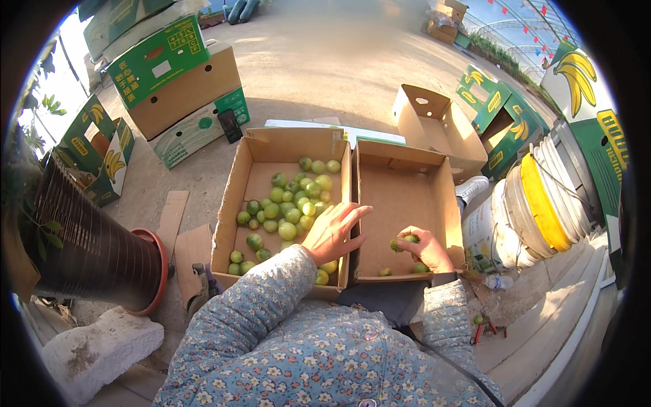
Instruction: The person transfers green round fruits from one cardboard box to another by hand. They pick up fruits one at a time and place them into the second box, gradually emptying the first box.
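Observation:
Two cardboard boxes stand side by side in front of me. The left box [231,203] holds many green tomatoes [287,231], some paler or yellowish. My left hand [333,231] is over that box's right wall, fingers apart and pointing right, and nothing shows in it. Inside the right box [402,188], near its close end, my right hand [424,249] has its fingertips closed on green tomatoes [396,245]; two seem to show, partly covered by the fingers. Below that hand, a few small green tomatoes [385,272] lie along the near wall.
Stacked banana boxes [180,96] and a black phone [230,125] stand at the upper left. Another open cardboard box [440,127] lies beyond the right box. White buckets [529,203] and a white shoe [472,189] are at the right. A dark ribbed pot stack [101,244] leans at the left.

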The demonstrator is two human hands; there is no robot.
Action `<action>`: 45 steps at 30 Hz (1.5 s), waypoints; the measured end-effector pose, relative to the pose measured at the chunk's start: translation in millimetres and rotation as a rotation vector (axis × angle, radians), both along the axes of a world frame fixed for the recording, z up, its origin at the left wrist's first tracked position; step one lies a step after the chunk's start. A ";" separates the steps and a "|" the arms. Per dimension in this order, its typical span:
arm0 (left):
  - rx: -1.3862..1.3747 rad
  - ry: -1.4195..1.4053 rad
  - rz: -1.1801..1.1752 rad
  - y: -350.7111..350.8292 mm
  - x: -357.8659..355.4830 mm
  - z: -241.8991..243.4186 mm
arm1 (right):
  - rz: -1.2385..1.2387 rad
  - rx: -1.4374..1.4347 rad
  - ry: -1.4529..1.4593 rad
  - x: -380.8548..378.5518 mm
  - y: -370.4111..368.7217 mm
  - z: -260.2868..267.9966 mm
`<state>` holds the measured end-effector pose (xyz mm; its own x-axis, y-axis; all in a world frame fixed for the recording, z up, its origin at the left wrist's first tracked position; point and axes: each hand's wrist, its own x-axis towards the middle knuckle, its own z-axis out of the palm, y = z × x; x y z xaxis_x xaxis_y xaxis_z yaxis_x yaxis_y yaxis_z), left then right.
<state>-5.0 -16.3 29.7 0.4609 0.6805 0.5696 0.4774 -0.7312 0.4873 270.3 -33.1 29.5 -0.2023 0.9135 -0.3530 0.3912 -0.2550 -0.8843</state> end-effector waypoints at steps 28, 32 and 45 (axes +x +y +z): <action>-0.025 0.016 -0.190 -8.5 6.1 9.4 | -0.013 0.404 0.343 -78.6 -7.4 -3.1; 0.029 -0.132 0.112 -4.9 1.3 4.8 | -0.038 0.355 0.142 -43.1 3.4 24.7; -0.020 -0.057 0.135 6.9 2.0 -14.4 | 0.741 0.105 -0.878 -64.5 11.9 -50.6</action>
<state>-3.0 -9.4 15.3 0.3319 0.7453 0.5782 0.5419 -0.6524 0.5298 205.9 -21.3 -21.1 -0.4236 0.7065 -0.5669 0.9052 0.3529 -0.2367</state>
